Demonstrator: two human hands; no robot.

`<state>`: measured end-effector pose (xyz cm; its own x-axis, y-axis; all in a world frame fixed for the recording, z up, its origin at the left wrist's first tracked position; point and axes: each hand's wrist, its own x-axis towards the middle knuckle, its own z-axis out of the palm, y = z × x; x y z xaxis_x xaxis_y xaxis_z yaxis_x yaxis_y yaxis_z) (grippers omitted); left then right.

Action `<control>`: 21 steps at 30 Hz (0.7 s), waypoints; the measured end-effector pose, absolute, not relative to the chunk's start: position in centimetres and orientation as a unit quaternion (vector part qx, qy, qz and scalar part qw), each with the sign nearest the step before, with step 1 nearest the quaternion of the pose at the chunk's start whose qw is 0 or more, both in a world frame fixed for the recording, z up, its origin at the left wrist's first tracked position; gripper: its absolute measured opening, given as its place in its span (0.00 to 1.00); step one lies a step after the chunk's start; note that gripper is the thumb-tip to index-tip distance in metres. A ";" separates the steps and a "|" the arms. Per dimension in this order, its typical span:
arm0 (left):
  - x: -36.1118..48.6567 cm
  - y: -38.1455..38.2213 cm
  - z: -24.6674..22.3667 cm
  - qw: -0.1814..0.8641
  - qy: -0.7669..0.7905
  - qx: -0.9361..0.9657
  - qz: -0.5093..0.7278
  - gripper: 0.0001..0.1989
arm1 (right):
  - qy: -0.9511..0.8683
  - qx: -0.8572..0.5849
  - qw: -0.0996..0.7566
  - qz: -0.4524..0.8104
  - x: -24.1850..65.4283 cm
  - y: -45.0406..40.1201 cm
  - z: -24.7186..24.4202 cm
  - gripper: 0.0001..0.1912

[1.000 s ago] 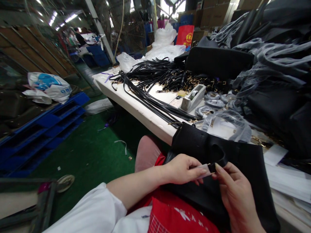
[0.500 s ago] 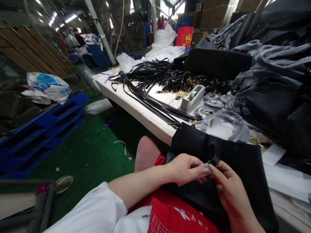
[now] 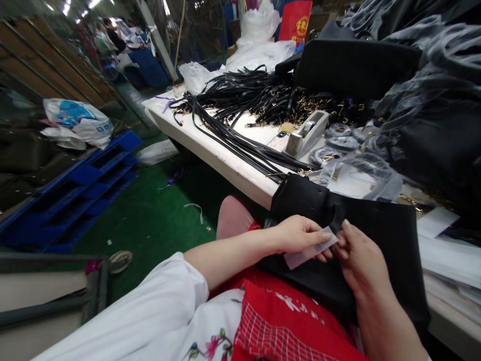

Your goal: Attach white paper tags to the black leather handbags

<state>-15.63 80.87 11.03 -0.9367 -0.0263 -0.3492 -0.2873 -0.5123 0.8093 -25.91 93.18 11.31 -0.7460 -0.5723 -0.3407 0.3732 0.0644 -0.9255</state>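
Observation:
A black handbag (image 3: 391, 235) lies across my lap and leans against the table edge. My left hand (image 3: 298, 234) is closed in a pinch on a translucent plastic strip (image 3: 305, 254), whose free part hangs below the fingers. On the right, my right hand (image 3: 363, 260) is closed with its fingertips at the bag's short black strap (image 3: 335, 216), beside the strip's upper end. Whether those fingertips also touch the strip is hard to make out. Both hands are over the front of the bag.
Long black straps (image 3: 236, 145) with gold clasps are piled on the white table (image 3: 214, 159). A tape dispenser (image 3: 306, 134) stands amid wrapped coils (image 3: 341, 144). Plastic-wrapped black goods (image 3: 443, 125) crowd the right. A blue pallet (image 3: 101, 175) lies on the green floor at left.
My left hand has turned, so more of the plastic strip shows. The right fingertips have shifted around the strap's end. The camera view has tilted down.

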 end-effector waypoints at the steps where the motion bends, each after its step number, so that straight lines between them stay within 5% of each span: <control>1: -15.7 80.9 10.8 0.076 0.491 -0.157 0.854 0.20 | 0.635 -0.072 0.352 -0.684 -26.1 93.0 11.3 0.19; 8: -16.9 80.8 10.1 0.042 0.478 -0.137 0.866 0.22 | 0.638 -0.067 0.359 -0.678 -25.9 93.0 11.4 0.17; 12: -17.5 80.6 11.0 0.013 0.429 -0.172 0.887 0.16 | 0.615 -0.082 0.369 -0.692 -25.9 93.1 11.0 0.12; 16: -18.4 80.1 12.3 -0.033 0.344 -0.222 0.912 0.11 | 0.614 -0.123 0.383 -0.679 -25.9 93.7 10.9 0.19; 21: -19.2 80.0 13.0 -0.091 0.341 -0.245 0.903 0.13 | 0.695 -0.287 0.412 -0.515 -24.6 94.7 12.0 0.20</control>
<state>-19.19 80.04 12.96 -0.8637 -0.3310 -0.3800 -0.0028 -0.7510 0.6603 -24.62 94.74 12.03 -0.4959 -0.8230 -0.2770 0.0267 0.3044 -0.9522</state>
